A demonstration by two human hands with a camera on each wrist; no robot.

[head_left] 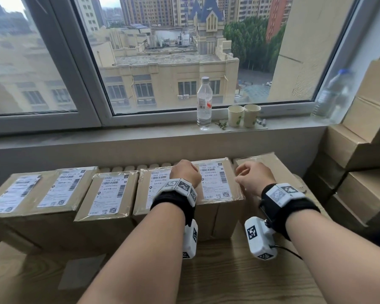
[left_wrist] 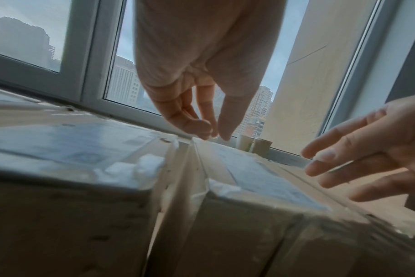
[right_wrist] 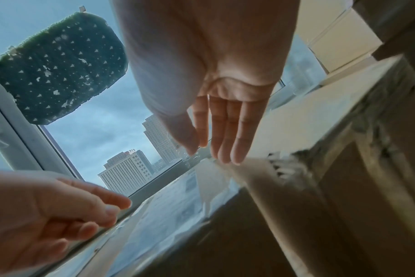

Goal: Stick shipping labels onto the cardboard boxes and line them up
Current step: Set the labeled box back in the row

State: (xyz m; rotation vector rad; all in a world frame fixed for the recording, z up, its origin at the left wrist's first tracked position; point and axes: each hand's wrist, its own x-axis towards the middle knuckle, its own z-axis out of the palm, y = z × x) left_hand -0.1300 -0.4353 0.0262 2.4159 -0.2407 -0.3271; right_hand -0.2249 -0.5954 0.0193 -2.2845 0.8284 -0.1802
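Note:
Several cardboard boxes with white shipping labels stand in a row on the wooden table (head_left: 228,277). My left hand (head_left: 185,172) hovers over the seam between two labelled boxes, its fingers (left_wrist: 225,129) hanging down to the far edge and holding nothing. To its right is the labelled box (head_left: 225,218) with its label (head_left: 214,181). Beyond that sits a plain unlabelled box (head_left: 267,162). My right hand (head_left: 250,175) is over that box's left edge, fingers (right_wrist: 239,142) straight and empty. The wrist views are blurred.
A stack of plain cardboard boxes (head_left: 364,139) rises at the right. On the window sill stand a water bottle (head_left: 204,104), two paper cups (head_left: 244,115) and a second bottle (head_left: 333,95). A radiator (head_left: 130,167) runs behind the row.

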